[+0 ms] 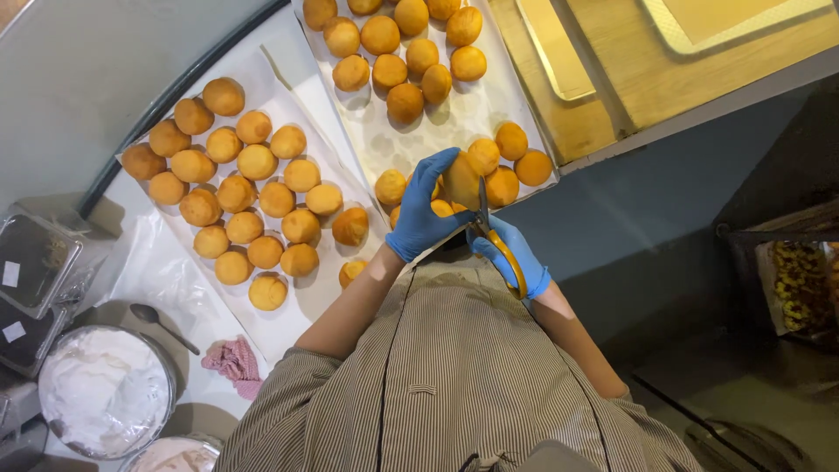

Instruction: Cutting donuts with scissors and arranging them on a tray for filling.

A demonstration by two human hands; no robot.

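My left hand (424,210), in a blue glove, holds a round golden bun (461,181) just above the front edge of the right paper sheet (454,122). My right hand (516,253), also gloved in blue, grips orange-handled scissors (494,232) whose blades point up against the bun. More buns (402,52) lie on that sheet, and several others (253,192) fill the left paper sheet (288,315). I wear a striped apron.
A metal bowl of white cream (105,389) stands at the lower left, with a spoon (157,323) and a pink cloth (232,363) beside it. Lidded dark containers (31,262) sit at the far left. Wooden trays (612,52) lie at the upper right.
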